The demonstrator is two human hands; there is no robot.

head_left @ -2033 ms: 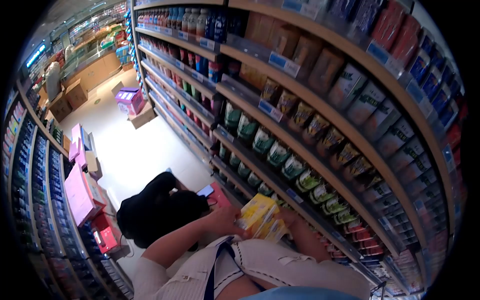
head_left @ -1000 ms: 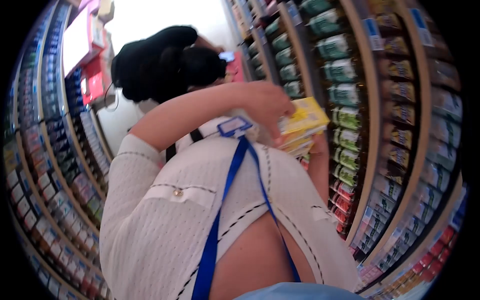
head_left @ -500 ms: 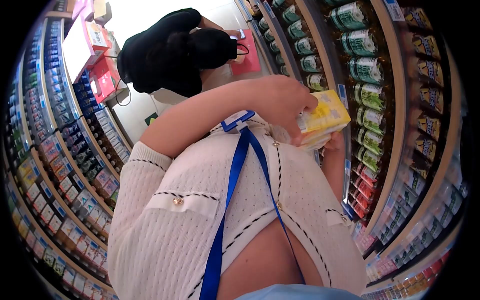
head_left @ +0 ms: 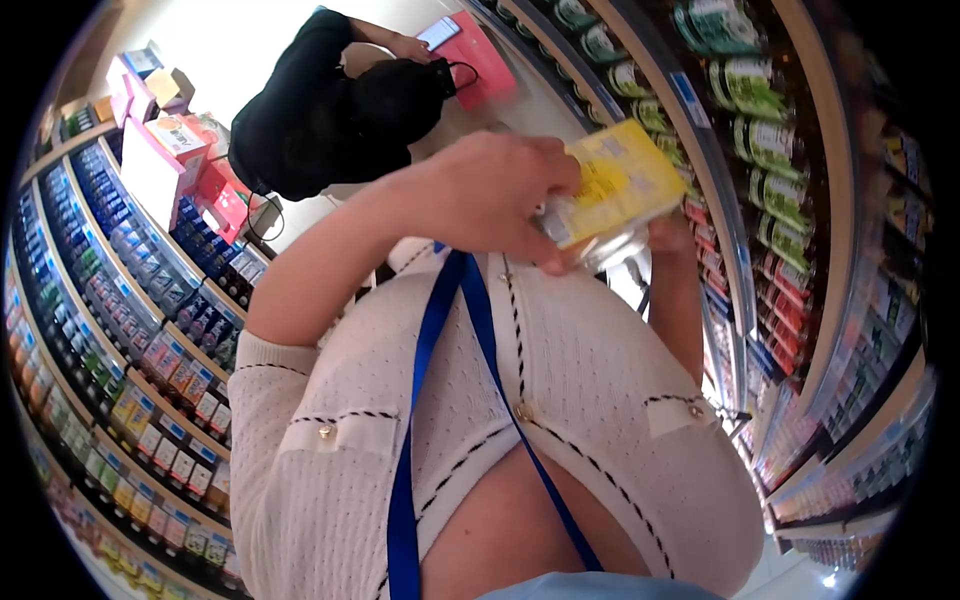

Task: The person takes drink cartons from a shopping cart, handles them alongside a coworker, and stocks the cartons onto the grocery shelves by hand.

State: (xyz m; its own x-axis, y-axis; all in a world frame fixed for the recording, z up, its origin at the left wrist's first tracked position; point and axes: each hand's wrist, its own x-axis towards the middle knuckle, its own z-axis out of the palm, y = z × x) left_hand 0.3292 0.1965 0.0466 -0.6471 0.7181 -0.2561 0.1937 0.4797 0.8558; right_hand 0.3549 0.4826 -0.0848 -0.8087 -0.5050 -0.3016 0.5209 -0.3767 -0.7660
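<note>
**Yellow pack in hand between the shop shelves**

At nine o'clock, curving shelves (head_left: pixel 70 148) carry rows of small packs and bottles. At ten o'clock sit pink and white boxes (head_left: pixel 185 140). A person in black (head_left: pixel 310 130) is at eleven o'clock, seen from above, one hand at a phone (head_left: pixel 438 33) near twelve, where a pink board (head_left: pixel 487 68) lies.

Nearer the centre, also at twelve, the left hand (head_left: pixel 485 195) grips the left end of a yellow pack (head_left: pixel 625 180), fingers on top and thumb below. The pack is tilted, between one and two o'clock, in front of the wearer's white cardigan (head_left: pixel 350 500). Something clear and shiny shows under it, too blurred to name.

At two o'clock the right hand (head_left: pixel 672 232) is at the pack's lower right corner; its fingers are blurred, so I cannot tell whether they are closed. Beyond, at two to three o'clock, wood-edged shelving (head_left: pixel 826 120) holds green-labelled bottles (head_left: pixel 768 148).
</note>
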